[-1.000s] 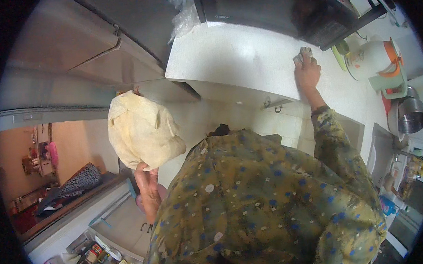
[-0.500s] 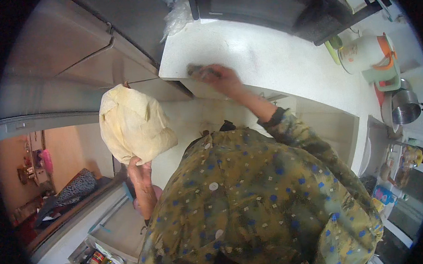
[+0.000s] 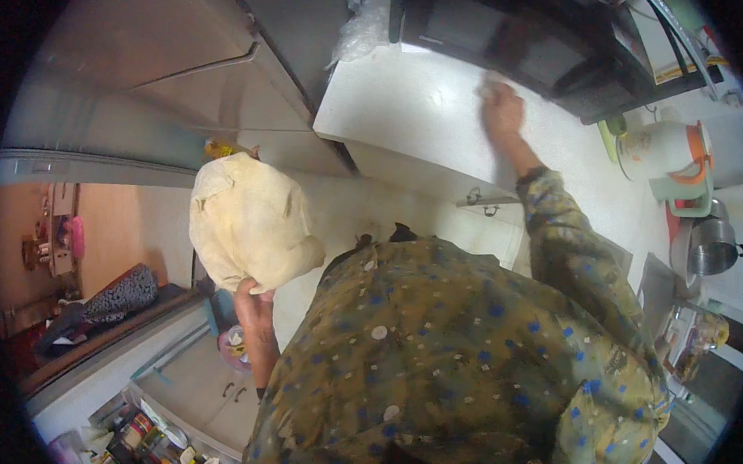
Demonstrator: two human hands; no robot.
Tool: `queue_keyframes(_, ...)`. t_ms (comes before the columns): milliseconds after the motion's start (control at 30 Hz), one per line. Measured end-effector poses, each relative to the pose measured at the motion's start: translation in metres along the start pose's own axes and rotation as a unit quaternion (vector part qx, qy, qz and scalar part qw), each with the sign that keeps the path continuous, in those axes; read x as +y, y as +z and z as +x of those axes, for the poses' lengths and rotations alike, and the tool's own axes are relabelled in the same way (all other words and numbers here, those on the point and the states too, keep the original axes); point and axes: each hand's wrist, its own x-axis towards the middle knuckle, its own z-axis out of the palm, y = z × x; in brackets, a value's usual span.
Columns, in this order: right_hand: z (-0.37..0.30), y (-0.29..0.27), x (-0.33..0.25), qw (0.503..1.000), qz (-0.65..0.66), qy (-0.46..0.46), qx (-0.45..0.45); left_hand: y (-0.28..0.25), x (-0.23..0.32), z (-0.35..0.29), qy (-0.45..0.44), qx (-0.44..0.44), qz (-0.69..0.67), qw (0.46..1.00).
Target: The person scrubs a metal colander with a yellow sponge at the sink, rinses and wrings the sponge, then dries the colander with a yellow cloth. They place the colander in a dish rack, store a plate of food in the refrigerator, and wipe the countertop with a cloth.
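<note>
On the left, a cream cloth (image 3: pixel 255 220) hangs bunched over or around something. A yellow and brown bit (image 3: pixel 223 147) pokes out at its far edge; the rest is covered. My left hand (image 3: pixel 253 302) grips the cloth's near edge, fingers closed. My right hand (image 3: pixel 504 114) is on the white countertop (image 3: pixel 415 97), close to the front of a black microwave-like appliance (image 3: pixel 496 40). Its fingers are bent and blurred around a small pale thing at the fingertips, whose kind I cannot make out.
Crumpled clear plastic wrap (image 3: pixel 358 25) lies at the counter's back left corner. A tall metallic cabinet or fridge (image 3: pixel 149 67) stands left. To the right are a white and orange container (image 3: pixel 662 149) and a steel pot (image 3: pixel 710 246). Bottles and packets (image 3: pixel 166 457) crowd the lower left.
My right hand has swept from the counter's front left edge to the right and back, toward the black appliance. My left hand keeps hold of the cloth. The view has shifted slightly.
</note>
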Motion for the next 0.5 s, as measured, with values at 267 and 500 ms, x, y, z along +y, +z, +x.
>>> queue_keyframes(267, -0.058, -0.013, -0.148, 0.900, 0.271, -0.231, -0.251, 0.016, 0.000, -0.006, 0.023, -0.025, -0.029, 0.999)
queue_keyframes(500, -0.023, -0.050, -0.110, 0.942, 0.287, -0.053, -0.165, 0.012, 0.001, -0.002, 0.021, -0.043, -0.030, 0.998)
